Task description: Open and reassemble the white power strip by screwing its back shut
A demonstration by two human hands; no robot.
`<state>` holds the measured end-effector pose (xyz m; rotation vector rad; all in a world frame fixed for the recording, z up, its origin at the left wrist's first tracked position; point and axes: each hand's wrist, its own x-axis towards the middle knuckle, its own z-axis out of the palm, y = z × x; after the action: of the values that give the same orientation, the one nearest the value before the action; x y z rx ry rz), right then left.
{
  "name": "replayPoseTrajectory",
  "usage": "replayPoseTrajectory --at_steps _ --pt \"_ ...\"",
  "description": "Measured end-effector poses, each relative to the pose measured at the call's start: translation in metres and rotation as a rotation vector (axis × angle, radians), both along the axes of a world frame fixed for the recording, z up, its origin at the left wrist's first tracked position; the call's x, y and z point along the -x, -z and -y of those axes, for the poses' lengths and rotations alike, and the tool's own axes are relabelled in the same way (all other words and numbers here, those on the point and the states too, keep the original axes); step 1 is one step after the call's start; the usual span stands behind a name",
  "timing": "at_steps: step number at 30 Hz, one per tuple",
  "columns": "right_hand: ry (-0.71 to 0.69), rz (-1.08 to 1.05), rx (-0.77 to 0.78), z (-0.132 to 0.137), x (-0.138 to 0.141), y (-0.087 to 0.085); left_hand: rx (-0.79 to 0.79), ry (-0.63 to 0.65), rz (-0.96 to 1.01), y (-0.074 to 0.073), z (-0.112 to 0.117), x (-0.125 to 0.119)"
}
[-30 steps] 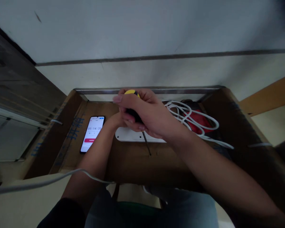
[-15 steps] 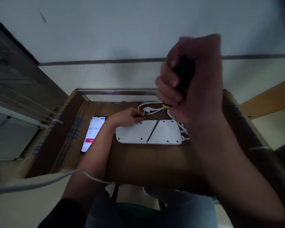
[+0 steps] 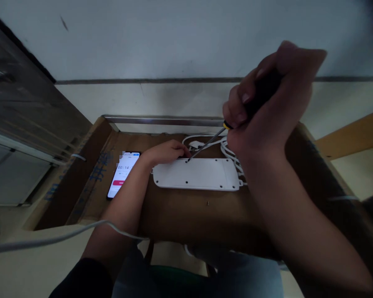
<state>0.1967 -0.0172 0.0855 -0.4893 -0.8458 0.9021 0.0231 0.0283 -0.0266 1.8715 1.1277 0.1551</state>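
Note:
A white power strip [image 3: 203, 174] lies face down on brown cardboard, with dark screw holes along both long edges. My left hand [image 3: 166, 152] presses on its far left edge, fingers curled over that side and partly hidden. High on the right, my right hand [image 3: 275, 103] is closed around the black handle of a screwdriver [image 3: 209, 142] with a yellow collar. Its shaft slants down to the left, and the tip is at a hole in the strip's far edge, close to my left fingertips. A small screw [image 3: 208, 203] stands on the cardboard nearer to me.
A phone [image 3: 120, 176] showing a timer lies left of the strip, partly covered by my left forearm. The strip's white cord [image 3: 231, 154] and plug [image 3: 196, 145] lie behind it. Cardboard sides and a metal rail [image 3: 161, 120] border the surface; a white cable [image 3: 65, 236] crosses at lower left.
The screwdriver tip has gone from the strip's near edge to a hole in the far edge. My right hand has moved right and tilted; my left hand stays in place.

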Motion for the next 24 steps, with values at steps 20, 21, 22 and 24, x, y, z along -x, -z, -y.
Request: replayPoseTrajectory --at_steps 20,21,22,24 --pt "-0.007 -0.024 -0.019 0.0 0.008 0.008 -0.006 0.081 0.028 -0.009 0.004 0.003" --pt "-0.005 -0.03 -0.008 0.001 0.008 0.007 -0.007 0.107 0.046 -0.01 0.004 0.005" --pt "-0.007 -0.035 0.007 0.002 0.009 0.007 -0.005 0.13 0.06 -0.011 0.004 0.007" --pt "-0.003 -0.043 0.029 0.003 0.009 0.006 0.001 0.166 0.07 -0.012 0.004 0.009"
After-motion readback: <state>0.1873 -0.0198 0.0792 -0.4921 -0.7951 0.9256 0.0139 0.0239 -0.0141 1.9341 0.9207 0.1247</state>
